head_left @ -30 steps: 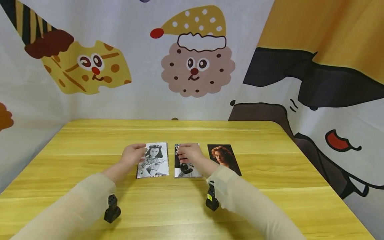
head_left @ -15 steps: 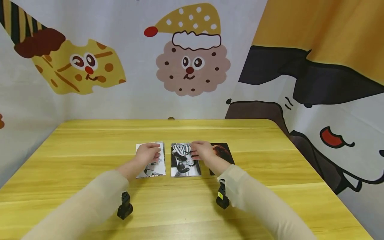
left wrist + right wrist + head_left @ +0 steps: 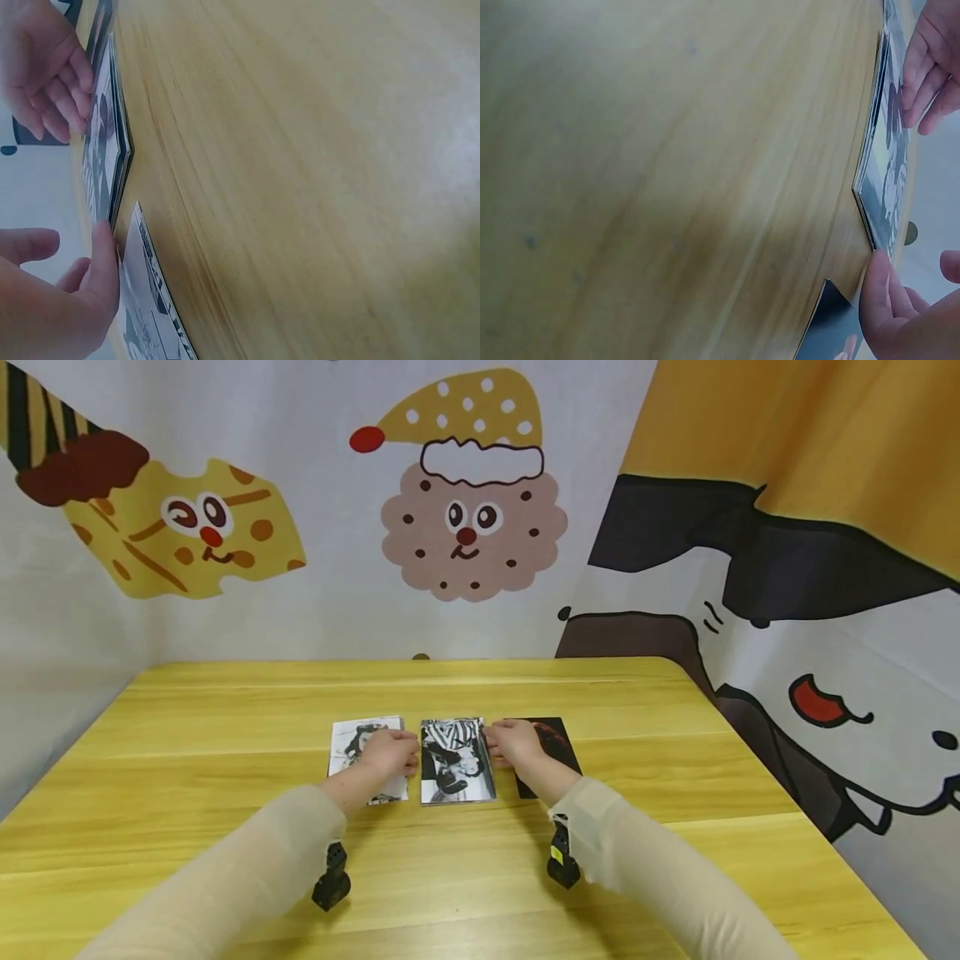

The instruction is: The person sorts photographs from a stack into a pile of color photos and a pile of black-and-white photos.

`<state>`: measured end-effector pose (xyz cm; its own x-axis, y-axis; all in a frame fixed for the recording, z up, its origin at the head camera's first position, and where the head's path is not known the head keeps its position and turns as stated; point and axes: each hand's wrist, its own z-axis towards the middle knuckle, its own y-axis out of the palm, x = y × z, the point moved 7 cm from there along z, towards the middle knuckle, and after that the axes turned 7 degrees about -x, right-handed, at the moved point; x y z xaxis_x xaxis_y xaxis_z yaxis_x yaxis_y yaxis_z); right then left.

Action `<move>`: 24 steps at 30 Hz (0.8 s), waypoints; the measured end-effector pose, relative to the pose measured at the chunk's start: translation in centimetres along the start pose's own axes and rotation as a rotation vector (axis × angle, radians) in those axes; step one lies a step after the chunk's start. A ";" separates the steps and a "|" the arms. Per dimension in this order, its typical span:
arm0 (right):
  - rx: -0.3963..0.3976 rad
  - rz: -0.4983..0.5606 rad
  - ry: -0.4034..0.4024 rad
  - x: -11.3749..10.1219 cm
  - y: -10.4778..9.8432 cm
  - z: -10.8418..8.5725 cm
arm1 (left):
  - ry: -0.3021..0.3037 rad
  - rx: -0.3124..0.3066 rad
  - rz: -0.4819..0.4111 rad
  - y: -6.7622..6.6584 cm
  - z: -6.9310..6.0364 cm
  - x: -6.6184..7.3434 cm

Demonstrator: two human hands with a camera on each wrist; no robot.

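Three groups of photo cards lie in a row on the wooden table. In the middle is a stack of black-and-white photo cards, with several edges showing in the right wrist view. My left hand is at its left side, above the left photo cards, which it partly covers. My right hand is at the middle stack's right side and hides part of a dark photo card. Fingertips of both hands touch or nearly touch the middle stack's side edges. Neither hand grips anything; the fingers are loosely extended.
Under the cards is a yellow wood-grain table. A cartoon-printed curtain hangs behind it and along both sides. Black wrist cameras hang below the sleeves.
My left hand has moved right, from the left cards to the middle stack's left side. My right hand has moved off the middle stack's top to its right side, uncovering the picture.
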<state>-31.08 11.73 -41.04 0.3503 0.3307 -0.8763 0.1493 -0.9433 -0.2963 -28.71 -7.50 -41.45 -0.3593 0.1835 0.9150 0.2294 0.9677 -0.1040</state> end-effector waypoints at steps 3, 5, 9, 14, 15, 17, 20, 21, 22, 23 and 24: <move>-0.001 -0.005 -0.002 0.1 0.0 0.0 | -0.009 -0.006 0.007 0.1 -0.1 0.0; 0.000 -0.003 -0.003 0.1 0.0 0.0 | -0.011 -0.005 0.028 0.1 -0.2 0.0; 0.009 0.001 -0.007 0.1 0.0 -0.2 | -0.012 0.004 0.053 0.0 -0.3 -0.1; 0.017 0.007 -0.021 -0.1 0.0 -0.3 | -0.016 0.012 0.053 0.0 -0.3 0.0; 0.021 0.010 -0.023 -0.2 0.0 -0.3 | -0.015 0.013 0.056 0.0 -0.3 0.0; 0.034 0.015 -0.025 -0.2 -0.1 -0.3 | -0.014 0.016 0.059 0.0 -0.3 0.0; 0.048 0.023 -0.027 -0.2 -0.2 -0.3 | -0.010 0.026 0.067 0.0 -0.3 0.1; 0.052 0.025 -0.028 -0.3 -0.3 -0.3 | -0.006 0.027 0.072 0.0 -0.3 0.1; 0.052 0.027 -0.029 -0.3 -0.3 -0.4 | -0.006 0.030 0.072 0.0 -0.3 0.1; 0.051 0.026 -0.030 -0.4 -0.3 -0.4 | -0.005 0.034 0.078 0.0 -0.3 0.2; 0.051 0.027 -0.031 -0.4 -0.3 -0.4 | -0.004 0.038 0.081 -0.1 -0.3 0.2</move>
<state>-30.87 11.86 -40.41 0.3245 0.3052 -0.8953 0.0932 -0.9522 -0.2909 -28.54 -7.58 -41.16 -0.3447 0.2617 0.9015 0.2233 0.9556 -0.1921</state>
